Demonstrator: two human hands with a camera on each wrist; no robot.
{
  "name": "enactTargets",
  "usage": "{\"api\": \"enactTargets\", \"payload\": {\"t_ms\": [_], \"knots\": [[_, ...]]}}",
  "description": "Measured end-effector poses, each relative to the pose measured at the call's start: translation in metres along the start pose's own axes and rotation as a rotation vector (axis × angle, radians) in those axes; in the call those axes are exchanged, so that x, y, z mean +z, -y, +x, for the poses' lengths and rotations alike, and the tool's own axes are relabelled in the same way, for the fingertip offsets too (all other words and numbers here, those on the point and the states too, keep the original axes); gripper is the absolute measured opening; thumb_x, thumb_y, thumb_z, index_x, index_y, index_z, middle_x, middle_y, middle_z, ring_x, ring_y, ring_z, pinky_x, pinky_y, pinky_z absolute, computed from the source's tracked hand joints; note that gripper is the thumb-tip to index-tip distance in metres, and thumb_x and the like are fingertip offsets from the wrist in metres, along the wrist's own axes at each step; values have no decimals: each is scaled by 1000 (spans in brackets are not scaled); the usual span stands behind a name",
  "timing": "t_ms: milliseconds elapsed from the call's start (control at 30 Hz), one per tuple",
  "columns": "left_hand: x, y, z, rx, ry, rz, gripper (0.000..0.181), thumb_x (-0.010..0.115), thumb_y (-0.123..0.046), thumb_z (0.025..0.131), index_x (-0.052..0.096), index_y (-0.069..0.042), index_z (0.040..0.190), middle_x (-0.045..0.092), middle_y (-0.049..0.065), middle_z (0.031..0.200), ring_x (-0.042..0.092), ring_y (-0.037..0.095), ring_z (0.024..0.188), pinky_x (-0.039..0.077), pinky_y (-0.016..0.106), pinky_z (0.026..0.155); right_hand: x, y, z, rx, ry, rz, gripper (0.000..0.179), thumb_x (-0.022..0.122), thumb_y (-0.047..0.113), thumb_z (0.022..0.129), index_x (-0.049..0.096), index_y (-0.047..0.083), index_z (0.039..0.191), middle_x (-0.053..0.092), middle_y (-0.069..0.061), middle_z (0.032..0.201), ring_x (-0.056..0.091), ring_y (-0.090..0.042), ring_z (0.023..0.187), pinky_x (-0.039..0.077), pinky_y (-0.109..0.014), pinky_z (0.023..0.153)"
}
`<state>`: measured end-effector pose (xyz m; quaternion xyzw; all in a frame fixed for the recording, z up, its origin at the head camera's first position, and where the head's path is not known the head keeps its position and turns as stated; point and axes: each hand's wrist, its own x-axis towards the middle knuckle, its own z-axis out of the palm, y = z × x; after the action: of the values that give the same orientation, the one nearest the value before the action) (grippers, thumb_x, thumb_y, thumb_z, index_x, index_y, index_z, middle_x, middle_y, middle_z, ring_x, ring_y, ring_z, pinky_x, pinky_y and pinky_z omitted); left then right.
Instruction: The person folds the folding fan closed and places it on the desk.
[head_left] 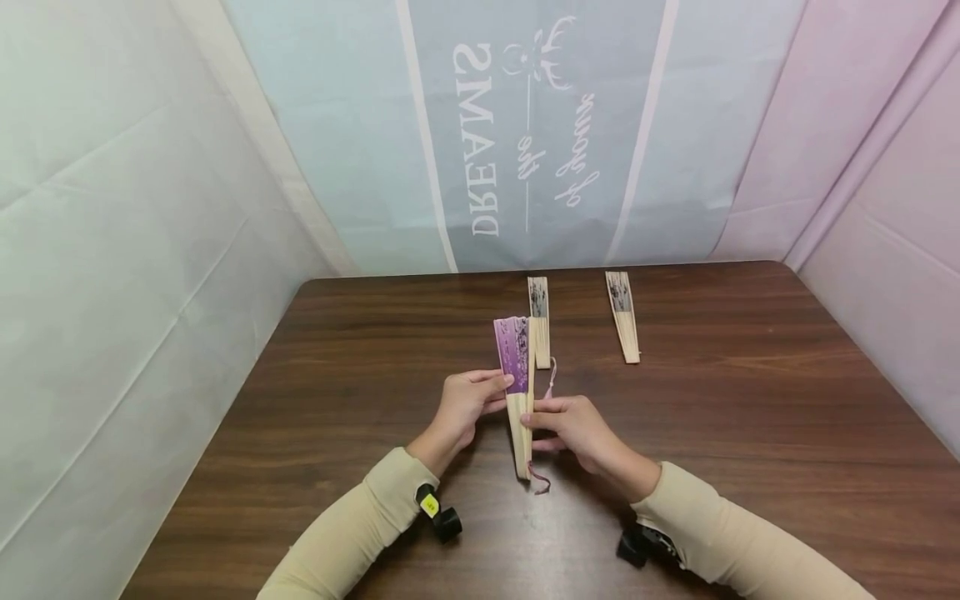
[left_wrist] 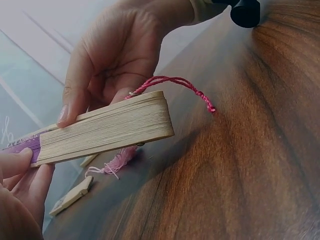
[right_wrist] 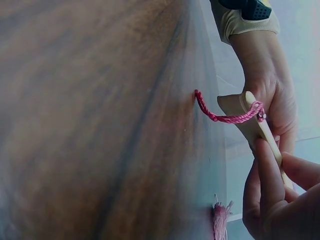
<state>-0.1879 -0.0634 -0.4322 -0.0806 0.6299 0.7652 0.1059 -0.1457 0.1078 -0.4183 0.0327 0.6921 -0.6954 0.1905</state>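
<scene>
A folded hand fan with purple printed leaf and pale wooden ribs is held up over the table, its ribbed end toward me. The left hand pinches its left side where purple meets wood, thumb on top. On the other side the right hand pinches the wooden ribs between thumb and fingers. From the fan's pivot end hangs a red cord, curling outward in both wrist views. Just behind the right hand, a pink tassel lies by a second folded fan with a grey leaf.
A third folded fan, also grey and pale wood, lies farther right near the back edge. The dark wooden table meets a printed cloth backdrop, with pale cloth walls at left and right.
</scene>
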Motion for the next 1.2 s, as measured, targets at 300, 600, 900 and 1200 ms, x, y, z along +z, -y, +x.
{"api": "enactTargets", "payload": {"t_ms": [300,600,900,1200], "knots": [[1,4,1,5,1,20,30,73,-3,87,68,14,112,77,16,91,73,13,74,66,31,74,0,-4,2,-11,9,-51,34,67,2,90,64,-16,119,72,-15,104,71,-16,82,67,-33,72],[1,3,1,20,7,29,31,74,-3,87,68,13,112,76,17,95,73,14,77,66,31,75,2,-3,5,-25,18,-94,32,67,1,91,64,-16,118,73,-17,103,71,-16,79,66,-31,70],[-7,-1,2,14,-13,18,30,74,-3,87,69,12,112,76,15,93,73,13,78,65,29,76,9,0,15,-36,30,-107,33,67,2,90,65,-14,119,72,-24,110,72,-18,83,67,-34,72],[-14,-9,7,88,-40,-9,30,73,-2,87,68,12,113,76,11,94,72,10,79,66,29,74,18,15,38,-46,-33,-94,31,69,1,90,66,-14,117,70,-27,113,74,-23,86,67,-36,73]]}}
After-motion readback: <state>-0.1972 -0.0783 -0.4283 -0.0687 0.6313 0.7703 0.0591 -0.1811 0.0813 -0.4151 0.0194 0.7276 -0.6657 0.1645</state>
